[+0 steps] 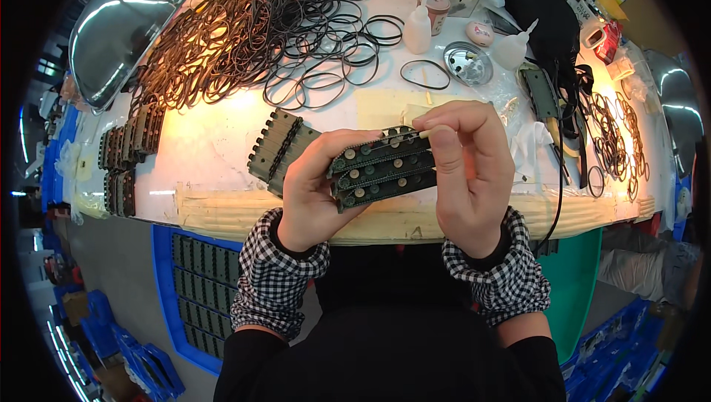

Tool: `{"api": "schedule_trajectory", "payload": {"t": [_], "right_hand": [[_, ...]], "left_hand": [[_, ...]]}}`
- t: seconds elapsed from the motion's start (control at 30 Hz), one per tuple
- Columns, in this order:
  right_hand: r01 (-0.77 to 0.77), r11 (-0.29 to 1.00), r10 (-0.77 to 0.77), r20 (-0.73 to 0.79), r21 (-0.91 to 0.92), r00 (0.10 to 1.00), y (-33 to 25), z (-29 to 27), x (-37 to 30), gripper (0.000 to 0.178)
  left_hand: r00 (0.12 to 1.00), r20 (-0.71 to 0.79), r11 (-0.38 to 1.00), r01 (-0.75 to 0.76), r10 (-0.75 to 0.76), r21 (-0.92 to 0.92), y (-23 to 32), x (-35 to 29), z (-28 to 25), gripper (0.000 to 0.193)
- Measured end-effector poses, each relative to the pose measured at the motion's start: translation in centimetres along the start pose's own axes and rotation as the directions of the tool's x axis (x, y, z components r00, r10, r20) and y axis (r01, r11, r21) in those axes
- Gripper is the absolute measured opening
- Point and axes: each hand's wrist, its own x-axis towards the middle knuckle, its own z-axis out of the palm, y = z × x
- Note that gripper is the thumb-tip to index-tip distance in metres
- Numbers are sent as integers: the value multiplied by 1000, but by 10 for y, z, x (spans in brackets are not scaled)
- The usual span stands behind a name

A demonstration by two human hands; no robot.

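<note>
Over the table's front edge, my left hand (pixel 311 187) is closed around a dark green block of stacked ridged strips (pixel 381 172) with round studs in rows. My right hand (pixel 478 176) pinches a thin pale stick (pixel 424 134) between thumb and finger. The stick's end lies at the block's upper right edge; whether it touches a stud I cannot tell. Just behind my left hand rests another green-brown block (pixel 278 144) with toothed edges, partly hidden by that hand.
A tangled heap of black rubber rings (pixel 244 39) covers the back left. Several studded blocks (pixel 133 135) stand at the left. White squeeze bottles (pixel 418 30) and a metal dish (pixel 468 63) are at the back. Below sit a blue tray of green pieces (pixel 167 283) and a green bin (pixel 585 276).
</note>
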Motion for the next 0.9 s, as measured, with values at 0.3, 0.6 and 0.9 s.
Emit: {"api": "schedule_trajectory", "payload": {"t": [0.3, 0.6, 0.9], "right_hand": [[16, 1000, -17, -7, -16, 1000, 4, 5, -1, 6], [14, 993, -23, -78, -119, 997, 7, -22, 4, 8], [265, 639, -200, 177, -722, 964, 20, -44, 11, 10]], "left_hand": [[1000, -22, 998, 3, -4, -57, -1, -1, 2, 51], [999, -37, 1000, -9, 8, -29, -2, -2, 0, 52], [999, -14, 999, -30, 31, 29, -4, 0, -2, 54]]}}
